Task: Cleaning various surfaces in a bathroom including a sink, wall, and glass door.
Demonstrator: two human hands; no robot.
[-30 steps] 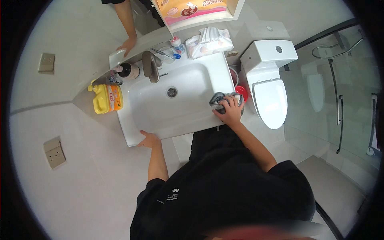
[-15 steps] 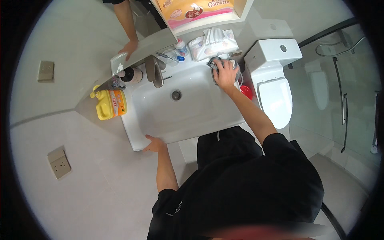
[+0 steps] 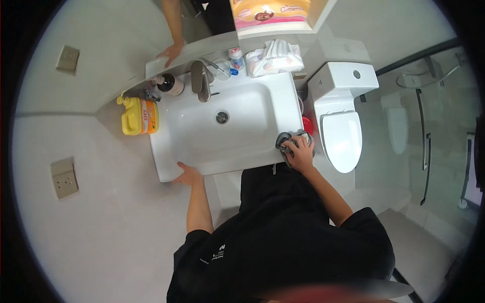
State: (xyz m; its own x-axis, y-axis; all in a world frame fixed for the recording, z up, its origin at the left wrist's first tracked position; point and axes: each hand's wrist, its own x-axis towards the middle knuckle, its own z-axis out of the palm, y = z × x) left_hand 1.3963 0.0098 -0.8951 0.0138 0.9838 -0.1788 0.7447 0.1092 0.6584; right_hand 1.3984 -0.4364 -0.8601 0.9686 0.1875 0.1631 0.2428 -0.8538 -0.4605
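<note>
My right hand [image 3: 301, 154] is closed over a bunched dark grey cloth [image 3: 284, 139] and presses it on the near right corner of the white washbasin [image 3: 222, 146]. Parts of the cloth stick out around my fingers, with a paler patch among them. At the basin's near left corner, my left hand [image 3: 189, 174] rests on the rim, thumb and fingers apart, holding nothing. Inside the basin lies a round metal drain [image 3: 222, 117]. The metal faucet [image 3: 202, 86] rises from the back ledge.
On the back ledge are a dark pump bottle [image 3: 171, 85], a cup with toothbrushes [image 3: 222, 70] and a tissue pack [image 3: 275, 59]. A yellow jug [image 3: 139, 116] stands at the basin's left. The toilet [image 3: 339, 126] and a red container [image 3: 307, 125] are to the right.
My right hand has drawn the cloth along the right rim, from the far corner to the near one. The left hand stays at the near left corner. The whole view has shifted slightly.
</note>
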